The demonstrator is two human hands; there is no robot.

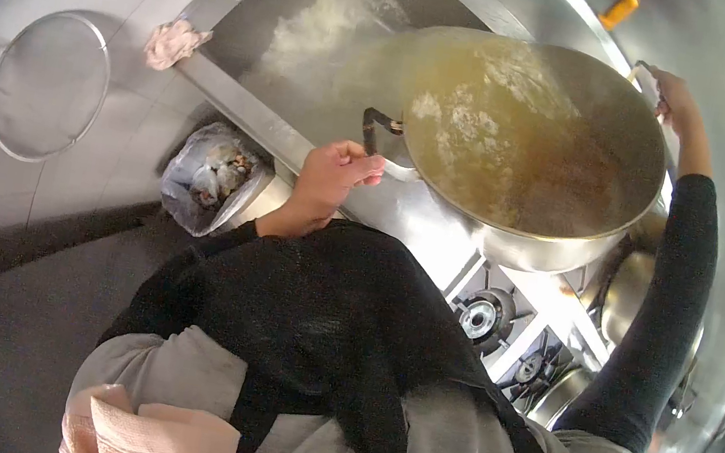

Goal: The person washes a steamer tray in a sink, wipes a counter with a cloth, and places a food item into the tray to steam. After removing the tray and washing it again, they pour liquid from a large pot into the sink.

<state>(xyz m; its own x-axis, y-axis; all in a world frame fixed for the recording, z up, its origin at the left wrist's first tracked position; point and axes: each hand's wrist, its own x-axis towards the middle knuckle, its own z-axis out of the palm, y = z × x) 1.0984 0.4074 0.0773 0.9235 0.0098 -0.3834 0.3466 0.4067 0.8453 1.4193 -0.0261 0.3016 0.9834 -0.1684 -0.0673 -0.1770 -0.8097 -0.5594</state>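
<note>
A large steel pot (520, 247) is tilted toward the sink (240, 103), with cloudy yellowish liquid (458, 99) inside. The liquid seems to run over its far left rim, and pale foam (328, 22) lies in the sink. My left hand (328, 185) is closed at the lower end of the pot's dark left handle (379, 122). On the far right side, my right hand (676, 103) grips the other handle, with something white, perhaps a cloth, at the fingers. Much of that handle is hidden.
Burners (481, 316) of a stove sit below the pot, near my body. A pink cloth (175, 43) lies on the sink's corner. At left are a round mesh strainer (48, 87) on the tiled wall and a lined waste bin (211, 179). Other pots (632, 293) stand at right.
</note>
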